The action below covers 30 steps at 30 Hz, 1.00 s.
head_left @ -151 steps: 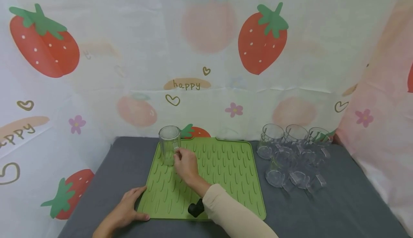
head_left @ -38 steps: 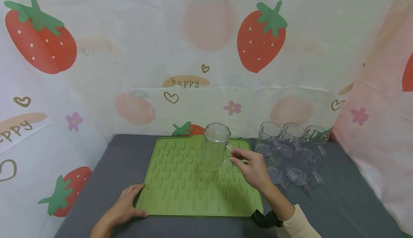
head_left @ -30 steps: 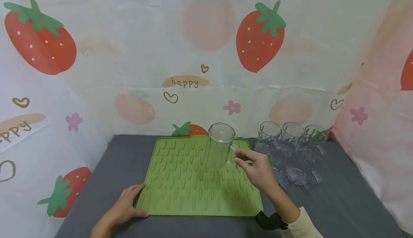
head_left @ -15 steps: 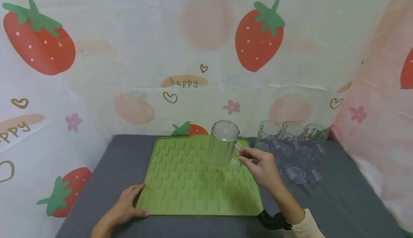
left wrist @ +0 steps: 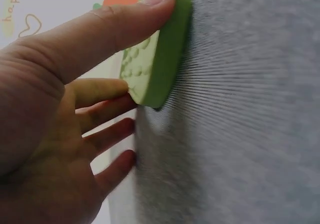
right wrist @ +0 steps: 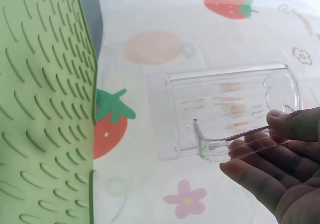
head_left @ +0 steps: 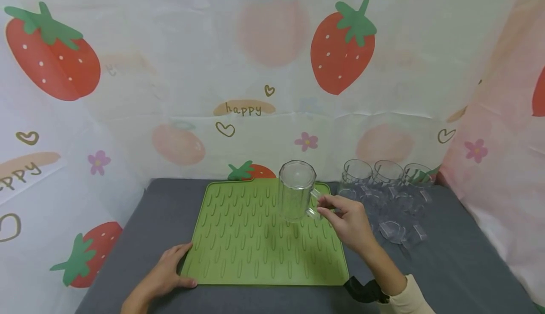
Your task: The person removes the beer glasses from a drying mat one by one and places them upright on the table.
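Note:
My right hand [head_left: 347, 219] holds a clear mug [head_left: 296, 191] by its handle, pinched between thumb and fingers. The mug hangs roughly upright over the back right part of a green ridged mat [head_left: 255, 262]. In the right wrist view the clear mug [right wrist: 215, 104] is apart from the mat [right wrist: 45, 114], and the fingers curl around the handle. My left hand [head_left: 166, 274] rests at the mat's front left corner. Its thumb touches the front edge, and the fingertips reach the left edge. Up close in the left wrist view, the thumb lies straight across the mat's thick green edge [left wrist: 167, 59].
Several clear handled mugs [head_left: 392, 231] stand grouped on the grey tablecloth [head_left: 451, 266], just right of the mat. Behind the table hangs a white strawberry-print curtain [head_left: 191, 68]. A black strap [head_left: 364, 290] is at the right wrist.
Five seconds ago the mug was over the mat's back left corner, with my right hand at its handle. The hand has carried it right, slightly more in the last second. The left hand has stayed.

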### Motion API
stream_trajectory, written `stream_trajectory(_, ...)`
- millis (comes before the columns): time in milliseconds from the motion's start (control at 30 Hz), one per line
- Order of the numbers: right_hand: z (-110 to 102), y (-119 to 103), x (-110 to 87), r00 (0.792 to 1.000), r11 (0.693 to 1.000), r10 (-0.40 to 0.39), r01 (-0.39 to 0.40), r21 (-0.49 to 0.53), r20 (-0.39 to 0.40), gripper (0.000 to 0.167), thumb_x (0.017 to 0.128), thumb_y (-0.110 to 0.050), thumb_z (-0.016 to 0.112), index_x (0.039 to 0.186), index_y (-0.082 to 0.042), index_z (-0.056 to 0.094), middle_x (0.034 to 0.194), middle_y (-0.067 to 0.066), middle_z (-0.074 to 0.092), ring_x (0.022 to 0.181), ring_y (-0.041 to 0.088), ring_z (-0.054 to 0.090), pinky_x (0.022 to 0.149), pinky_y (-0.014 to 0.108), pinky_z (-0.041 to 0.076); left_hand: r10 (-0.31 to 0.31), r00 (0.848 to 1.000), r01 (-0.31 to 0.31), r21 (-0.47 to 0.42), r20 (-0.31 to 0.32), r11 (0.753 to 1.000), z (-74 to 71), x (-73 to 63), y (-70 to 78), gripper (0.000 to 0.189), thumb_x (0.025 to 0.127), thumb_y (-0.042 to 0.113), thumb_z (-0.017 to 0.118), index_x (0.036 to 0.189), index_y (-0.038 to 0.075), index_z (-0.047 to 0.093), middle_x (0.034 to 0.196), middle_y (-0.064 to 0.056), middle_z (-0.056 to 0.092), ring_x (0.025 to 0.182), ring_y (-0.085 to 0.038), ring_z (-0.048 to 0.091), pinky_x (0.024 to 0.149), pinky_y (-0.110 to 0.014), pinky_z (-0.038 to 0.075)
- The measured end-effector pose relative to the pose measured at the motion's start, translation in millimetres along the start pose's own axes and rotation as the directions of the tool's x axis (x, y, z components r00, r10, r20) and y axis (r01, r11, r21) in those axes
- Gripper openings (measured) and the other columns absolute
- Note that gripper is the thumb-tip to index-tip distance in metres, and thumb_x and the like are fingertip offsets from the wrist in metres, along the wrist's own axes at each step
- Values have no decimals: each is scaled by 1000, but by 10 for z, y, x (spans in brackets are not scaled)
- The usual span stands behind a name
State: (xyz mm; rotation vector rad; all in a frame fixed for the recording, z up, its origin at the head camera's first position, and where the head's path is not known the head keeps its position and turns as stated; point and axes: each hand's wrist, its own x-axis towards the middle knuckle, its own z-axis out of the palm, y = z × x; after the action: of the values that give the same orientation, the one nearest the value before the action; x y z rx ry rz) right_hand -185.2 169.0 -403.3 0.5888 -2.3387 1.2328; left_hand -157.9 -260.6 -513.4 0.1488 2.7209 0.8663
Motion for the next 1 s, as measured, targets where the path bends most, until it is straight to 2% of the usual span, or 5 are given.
stream_trajectory(267, -9, 7, 12, 998, 998, -67, 67, 3, 1, 16, 82, 5, 72, 96, -4, 73, 87, 7, 72, 80, 18, 70, 64, 21, 58, -1, 1000, 1, 27, 2, 1000, -21, 6, 45, 105, 63, 32, 91, 144, -8, 38, 142, -30, 41, 133, -52, 33, 104, -66, 35)
stream_trajectory(533, -12, 24, 20, 990, 990, -138, 138, -20, -6, 18, 81, 6, 72, 96, -4, 73, 87, 7, 73, 79, 18, 70, 63, 20, 58, -30, 999, 30, -1, 13, 1000, -45, 45, 118, 96, 75, 38, 83, 144, -10, 37, 142, -34, 37, 132, -54, 32, 101, -67, 37)
stream_trajectory(667, -9, 40, 19, 983, 983, -185, 184, -25, -15, 20, 80, 8, 72, 96, -4, 73, 87, 7, 73, 79, 18, 71, 65, 17, 57, -21, 999, 20, -9, -29, 1000, -44, 57, 176, 90, 81, 41, 77, 143, -11, 38, 142, -35, 37, 133, -55, 32, 101, -66, 37)
stream_trajectory(800, -5, 62, 26, 970, 971, -239, 239, -19, -34, 23, 77, 12, 72, 97, 1, 73, 87, 10, 73, 78, 19, 72, 69, 13, 56, 15, 994, -21, -53, -106, 998, -46, 54, 268, 80, 87, 39, 71, 142, -9, 40, 142, -32, 40, 132, -52, 37, 103, -64, 38)
stream_trajectory(1000, -21, 80, 57, 930, 931, -362, 357, -82, -65, 28, 71, 14, 76, 97, 4, 73, 86, 11, 73, 72, 19, 71, 68, 11, 54, 54, 979, -87, -164, -197, 983, -58, 99, 452, 67, 94, 36, 64, 145, -2, 42, 140, -23, 48, 130, -42, 47, 107, -55, 41)
